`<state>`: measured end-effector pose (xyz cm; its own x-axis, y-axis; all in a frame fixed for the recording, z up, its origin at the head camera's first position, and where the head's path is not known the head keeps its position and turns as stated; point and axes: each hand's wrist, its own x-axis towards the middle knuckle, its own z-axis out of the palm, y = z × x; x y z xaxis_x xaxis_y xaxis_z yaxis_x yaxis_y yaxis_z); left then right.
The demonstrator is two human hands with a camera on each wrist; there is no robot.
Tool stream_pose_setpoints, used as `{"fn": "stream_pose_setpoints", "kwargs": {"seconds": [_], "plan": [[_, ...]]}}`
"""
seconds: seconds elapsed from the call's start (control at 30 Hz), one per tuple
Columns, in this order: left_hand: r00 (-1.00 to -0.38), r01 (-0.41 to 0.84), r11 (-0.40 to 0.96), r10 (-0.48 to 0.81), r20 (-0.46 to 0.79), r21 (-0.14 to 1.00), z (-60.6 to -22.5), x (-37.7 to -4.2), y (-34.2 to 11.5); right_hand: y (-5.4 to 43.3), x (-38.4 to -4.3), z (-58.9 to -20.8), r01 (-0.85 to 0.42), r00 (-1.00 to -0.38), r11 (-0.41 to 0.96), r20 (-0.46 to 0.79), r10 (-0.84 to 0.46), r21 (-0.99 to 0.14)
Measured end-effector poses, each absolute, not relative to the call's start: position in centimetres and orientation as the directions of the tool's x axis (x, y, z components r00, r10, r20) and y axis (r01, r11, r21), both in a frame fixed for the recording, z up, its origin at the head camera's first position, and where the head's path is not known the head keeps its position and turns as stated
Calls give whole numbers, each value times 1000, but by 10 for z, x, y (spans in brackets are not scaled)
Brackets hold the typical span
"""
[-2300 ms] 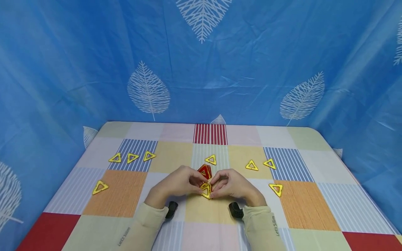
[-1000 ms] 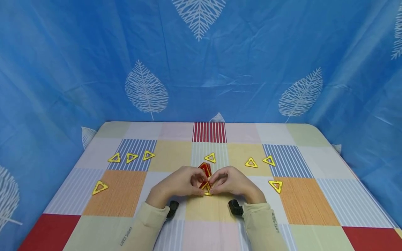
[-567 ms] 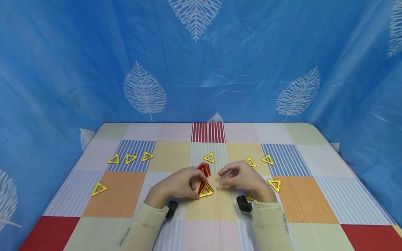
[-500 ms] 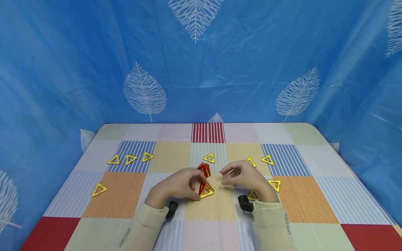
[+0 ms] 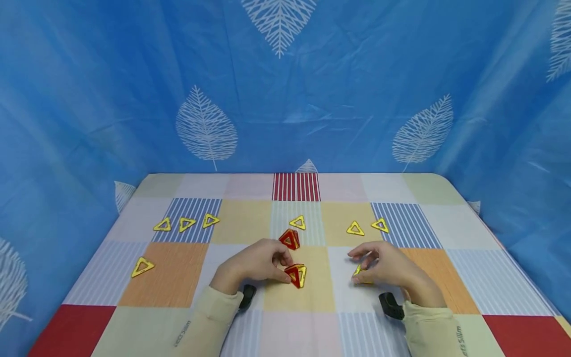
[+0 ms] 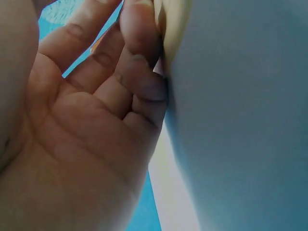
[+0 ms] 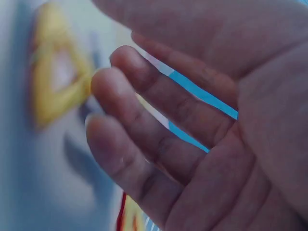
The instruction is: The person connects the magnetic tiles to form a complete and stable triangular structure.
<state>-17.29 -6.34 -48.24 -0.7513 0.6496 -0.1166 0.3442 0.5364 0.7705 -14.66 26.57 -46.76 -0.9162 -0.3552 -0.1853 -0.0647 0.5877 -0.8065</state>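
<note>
"Triangular pieces (image 5: 136,267) are spread over the counter (image 5: 308,329). What is recorded at far left?"

"One yellow piece is laid flat across the orange patch's left edge. Behind it, three more yellow pieces (image 5: 162,228) are set out in a row by the blue-striped patch."

"And the left hand (image 5: 263,260)?"

"Its grip is closed in a pinch at the left side of a red-and-yellow cluster (image 5: 294,274), placed near the middle of the counter. In the left wrist view curled fingers (image 6: 142,79) are shown; the held part cannot be made out there."

"What is noted beyond the cluster?"

"A red cluster (image 5: 289,239) is stationed just behind, apart from it. Farther back, a single yellow piece is laid."

"Right side?"

"A yellow triangle (image 5: 357,270) is partly covered by the right hand (image 5: 385,263). That grip is loose: the fingers are gently curved, with thumb and fingertips held apart. Whether the triangle is touched cannot be told. Behind the hand, two further yellow pieces (image 5: 380,229) are laid flat, the rightmost at a blue-striped patch."
</note>
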Motion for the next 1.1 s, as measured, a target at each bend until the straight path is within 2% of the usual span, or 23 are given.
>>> {"fn": "stream_pose_setpoints", "kwargs": {"seconds": [0.13,0.23,0.5,0.77,1.1], "plan": [[-769,333,561,627,-126,758,-483,-173,-60,284,-130,-473,-61,-930,593,-171,-327,-803],[-775,323,569,617,-134,756,-484,-173,-59,291,-119,-476,-35,-951,630,-167,-259,-776],[-774,314,557,619,-132,769,-486,-173,-59,284,-110,-480,-12,-982,732,-128,-136,-681],[-769,316,551,625,-132,772,-486,-175,-57,282,-110,-480,-62,-989,793,-72,-132,-607],[-769,313,543,627,-129,779,-491,-176,-59,262,-118,-468,-98,-977,751,-80,-198,-653]]}}
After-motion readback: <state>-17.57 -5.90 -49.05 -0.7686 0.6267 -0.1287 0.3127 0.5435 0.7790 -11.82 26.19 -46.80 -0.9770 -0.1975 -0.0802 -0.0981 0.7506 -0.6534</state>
